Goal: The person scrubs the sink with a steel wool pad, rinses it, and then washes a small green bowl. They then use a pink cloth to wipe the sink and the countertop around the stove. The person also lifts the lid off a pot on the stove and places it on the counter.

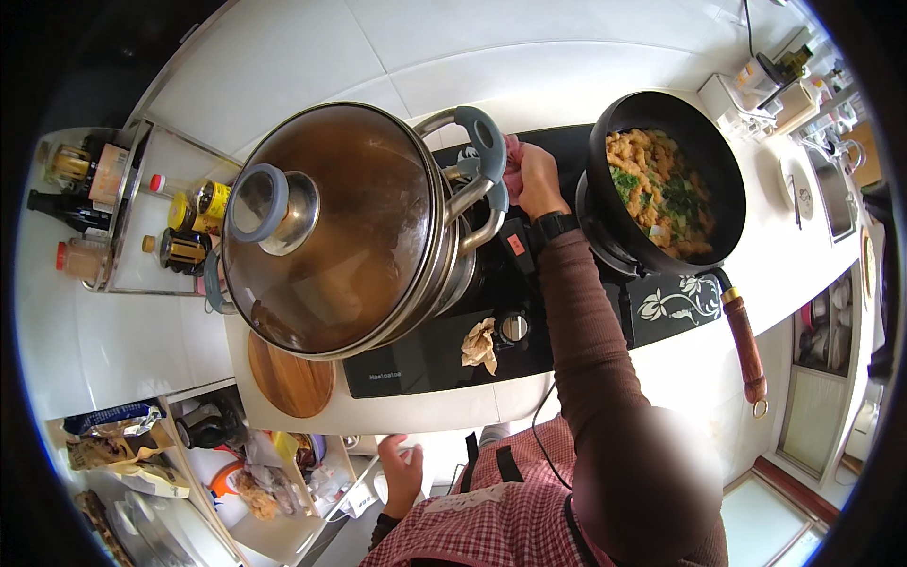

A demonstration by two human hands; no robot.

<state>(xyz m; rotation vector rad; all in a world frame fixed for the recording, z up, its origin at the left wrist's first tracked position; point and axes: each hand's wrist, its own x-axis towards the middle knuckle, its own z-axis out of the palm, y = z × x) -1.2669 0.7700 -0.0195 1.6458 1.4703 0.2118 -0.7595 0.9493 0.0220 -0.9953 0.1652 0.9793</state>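
My right hand (540,177) reaches over the black cooktop, between a tall steel steamer pot (453,280) and a wok. Its fingers are closed on a pink cloth (513,166), next to the pot's grey-tipped side handles. A brownish glass lid (333,283) with a round knob covers the pot. On the right burner stands the black wok (723,184), holding browned pieces of food and chopped greens (659,191); its wooden handle points towards me. My left hand (401,471) hangs low near the counter's front edge, fingers apart and holding nothing.
A crumpled brown paper (479,346) lies beside the cooktop's knob (514,327). A round wooden board (290,375) is at the front left. Bottles and jars fill a wire rack (159,290) on the left. An open drawer (283,531) of packets juts out below. A plate (790,186) and sink (830,188) are right.
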